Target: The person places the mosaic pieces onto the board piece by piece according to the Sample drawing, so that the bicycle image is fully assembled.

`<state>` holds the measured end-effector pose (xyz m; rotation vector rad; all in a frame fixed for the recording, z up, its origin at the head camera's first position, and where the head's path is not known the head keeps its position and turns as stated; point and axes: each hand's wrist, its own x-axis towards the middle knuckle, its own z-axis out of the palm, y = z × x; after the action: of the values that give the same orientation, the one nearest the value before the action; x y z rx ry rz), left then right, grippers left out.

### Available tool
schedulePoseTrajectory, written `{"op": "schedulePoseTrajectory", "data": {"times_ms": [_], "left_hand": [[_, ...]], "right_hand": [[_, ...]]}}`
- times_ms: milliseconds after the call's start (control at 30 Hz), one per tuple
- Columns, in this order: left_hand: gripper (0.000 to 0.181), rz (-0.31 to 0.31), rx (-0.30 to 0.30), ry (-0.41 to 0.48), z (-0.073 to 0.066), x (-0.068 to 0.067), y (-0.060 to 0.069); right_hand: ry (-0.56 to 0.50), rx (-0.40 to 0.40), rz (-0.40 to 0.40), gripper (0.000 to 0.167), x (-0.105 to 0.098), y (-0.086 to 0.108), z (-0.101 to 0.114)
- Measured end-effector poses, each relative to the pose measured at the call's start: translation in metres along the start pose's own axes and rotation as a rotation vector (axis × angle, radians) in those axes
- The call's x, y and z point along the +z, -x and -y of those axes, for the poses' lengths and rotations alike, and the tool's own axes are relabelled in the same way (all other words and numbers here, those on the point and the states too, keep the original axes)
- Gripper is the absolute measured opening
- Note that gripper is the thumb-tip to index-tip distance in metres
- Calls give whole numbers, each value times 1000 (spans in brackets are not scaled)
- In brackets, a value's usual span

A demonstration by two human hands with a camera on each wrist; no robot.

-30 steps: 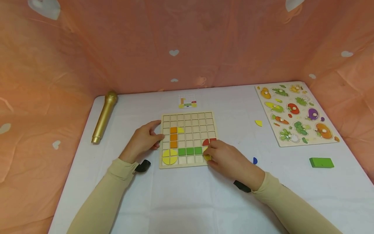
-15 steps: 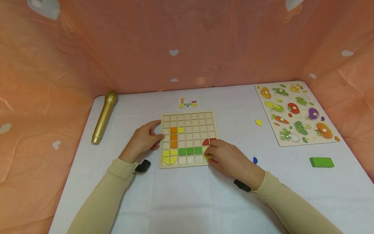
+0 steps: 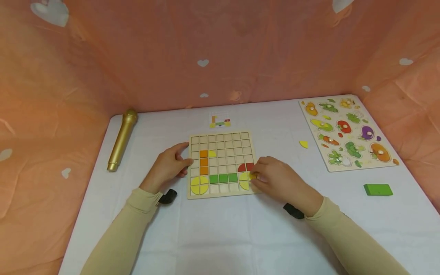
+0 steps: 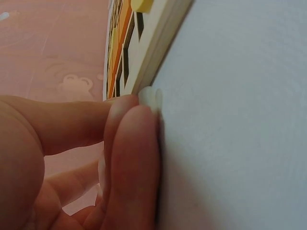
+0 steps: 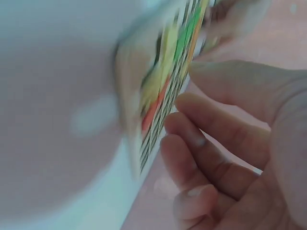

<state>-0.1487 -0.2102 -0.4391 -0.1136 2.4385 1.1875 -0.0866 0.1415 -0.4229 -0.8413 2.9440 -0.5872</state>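
My left hand (image 3: 167, 164) touches the left edge of a wooden grid board (image 3: 222, 145) with thumb and fingertips; the left wrist view shows them against its rim. Several yellow quarter-circles make a disc (image 3: 199, 185) at the near left. Orange squares (image 3: 204, 162) rise above it, with a yellow quarter-circle (image 3: 212, 153) beside the top one. Green squares (image 3: 223, 178) form a row. Red quarter-circles (image 3: 242, 167) lie at the right. My right hand (image 3: 278, 179) hovers over yellow quarter-circles (image 3: 244, 185) at the near right, partly hiding them. In the right wrist view its fingers are loosely bent, with nothing visible between them.
A small pattern card (image 3: 220, 119) lies behind the board. To the right are a loose yellow quarter-circle (image 3: 303, 144), a vegetable puzzle (image 3: 348, 133) and a green block (image 3: 378, 190). A gold microphone (image 3: 122, 140) lies at left. Pink cloth (image 3: 223, 46) hangs around the table.
My right hand has moved right and slightly back from the near-right corner, uncovering yellow quarter-circles there. The small blue half-circle is now hidden behind it. My left hand stays at the board's edge.
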Motion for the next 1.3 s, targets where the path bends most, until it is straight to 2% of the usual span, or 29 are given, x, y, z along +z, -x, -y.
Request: {"op": "schedulePoseTrajectory", "data": {"times_ms": [133, 300, 467, 600, 900, 1300], "left_hand": [[74, 1, -5, -1, 1, 0, 3], [73, -4, -3, 1, 2, 0, 5], [74, -8, 12, 8, 3, -1, 5], [74, -6, 15, 14, 3, -1, 5], [73, -11, 6, 10, 2, 0, 3], [74, -8, 15, 3, 1, 0, 1]], "right_hand": [[19, 116, -8, 20, -17, 6, -31], [22, 302, 12, 29, -37, 17, -70], [42, 409, 9, 34, -50, 24, -104], [23, 464, 30, 35, -60, 24, -122], [-33, 529, 97, 39, -65, 12, -134], [-71, 490, 106, 32, -52, -5, -123]]}}
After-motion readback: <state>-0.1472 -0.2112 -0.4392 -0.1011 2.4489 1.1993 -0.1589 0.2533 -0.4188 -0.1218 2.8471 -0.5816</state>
